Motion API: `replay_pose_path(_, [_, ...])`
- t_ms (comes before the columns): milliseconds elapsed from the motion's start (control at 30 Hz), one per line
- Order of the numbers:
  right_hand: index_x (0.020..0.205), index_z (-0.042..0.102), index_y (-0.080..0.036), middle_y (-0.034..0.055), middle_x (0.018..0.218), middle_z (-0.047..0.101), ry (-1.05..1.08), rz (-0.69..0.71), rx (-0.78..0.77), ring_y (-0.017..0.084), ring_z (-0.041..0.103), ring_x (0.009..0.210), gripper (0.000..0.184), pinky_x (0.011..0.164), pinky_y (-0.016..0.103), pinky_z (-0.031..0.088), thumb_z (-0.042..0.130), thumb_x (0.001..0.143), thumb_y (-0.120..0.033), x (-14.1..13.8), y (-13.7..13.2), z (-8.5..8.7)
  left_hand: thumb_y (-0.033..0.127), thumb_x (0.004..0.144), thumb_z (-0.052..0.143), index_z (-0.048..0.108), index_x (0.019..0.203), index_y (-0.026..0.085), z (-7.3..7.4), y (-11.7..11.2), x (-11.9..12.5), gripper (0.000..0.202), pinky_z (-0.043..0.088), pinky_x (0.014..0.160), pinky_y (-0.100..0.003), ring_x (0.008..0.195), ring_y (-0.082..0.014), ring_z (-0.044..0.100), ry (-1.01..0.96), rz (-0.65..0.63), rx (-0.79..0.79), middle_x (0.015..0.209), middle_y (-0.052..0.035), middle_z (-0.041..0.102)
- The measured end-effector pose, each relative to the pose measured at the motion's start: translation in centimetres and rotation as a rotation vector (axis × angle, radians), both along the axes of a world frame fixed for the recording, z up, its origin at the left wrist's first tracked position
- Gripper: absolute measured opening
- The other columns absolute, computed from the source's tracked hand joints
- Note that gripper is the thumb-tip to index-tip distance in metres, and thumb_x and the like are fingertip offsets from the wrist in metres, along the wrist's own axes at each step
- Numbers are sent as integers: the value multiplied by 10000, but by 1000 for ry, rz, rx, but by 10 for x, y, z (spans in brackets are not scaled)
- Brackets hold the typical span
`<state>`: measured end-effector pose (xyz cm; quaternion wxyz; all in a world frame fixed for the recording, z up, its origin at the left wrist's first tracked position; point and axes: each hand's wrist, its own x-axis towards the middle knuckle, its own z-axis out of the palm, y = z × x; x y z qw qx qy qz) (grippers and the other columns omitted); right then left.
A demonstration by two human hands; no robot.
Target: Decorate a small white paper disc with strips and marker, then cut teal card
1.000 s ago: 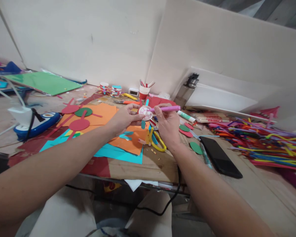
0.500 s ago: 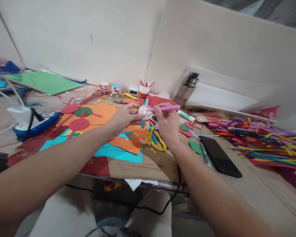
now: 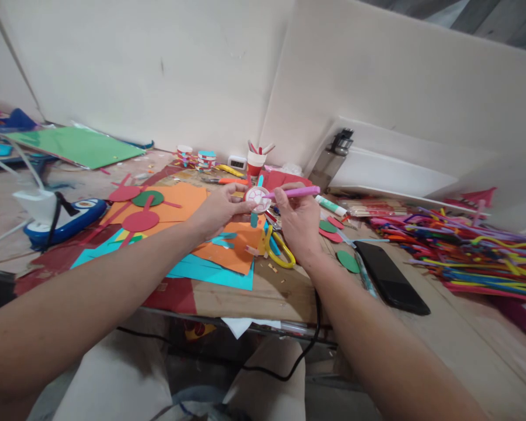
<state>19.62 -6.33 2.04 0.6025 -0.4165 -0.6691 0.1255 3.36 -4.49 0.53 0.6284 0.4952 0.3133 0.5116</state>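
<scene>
Between the fingers and thumb of my left hand (image 3: 221, 206) is a small paper cup (image 3: 255, 204), its round white base facing me with pink lines drawn on it. Blue and red paper strips stick out from its sides. A pink marker (image 3: 296, 192) is gripped in my right hand (image 3: 296, 219), its tip at the cup's base. Below the hands lie yellow-handled scissors (image 3: 284, 257), partly hidden. Orange paper (image 3: 232, 257) and blue paper (image 3: 228, 276) lie under my left wrist.
A black phone (image 3: 390, 278) and a heap of coloured pipe cleaners (image 3: 477, 251) are at right. A glue stick (image 3: 331, 205) and a bottle (image 3: 333, 158) stand farther back. Red and green paper circles (image 3: 140, 220) lie left, near a blue power strip (image 3: 65, 222).
Both hands keep nearly the same place. The marker's tip stays at the cup's base, and more of the pink line pattern shows there now.
</scene>
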Motion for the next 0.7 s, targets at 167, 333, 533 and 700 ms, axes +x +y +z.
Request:
replay_pose_path(167, [810,603,-194,3,759,635,-17,-28,6,132,582,687,214,679,280,472,595,858,-402,2,2,-1,199,655,813,554,1051,133,-1,2,-1,478,557,653,-276,706,-152,682,-4,-1,6,826,-69,721])
replay_pose_path(333, [819,597,-195,0,741,635,-28,-56,4,133,588,663,188,643,276,469,587,860,-378,2,2,-1,193,649,815,552,1034,135,-1,1,-1,470,557,658,-279,727,-160,686,-5,4,-1,837,-75,722])
replay_pose_path(533, [805,594,-195,3,741,651,-32,-75,15,144,621,671,171,651,287,486,590,860,-358,3,3,-2,211,643,823,556,1031,135,-1,1,-2,476,561,670,-298,720,-165,685,-14,-12,1,829,-68,719])
replay_pose_path(700, [852,601,-198,14,757,667,6,-48,-3,162,650,692,240,659,302,502,568,874,-434,6,7,-4,215,652,818,562,1052,128,0,1,-2,483,560,676,-295,755,-172,691,-6,-7,4,899,-99,726])
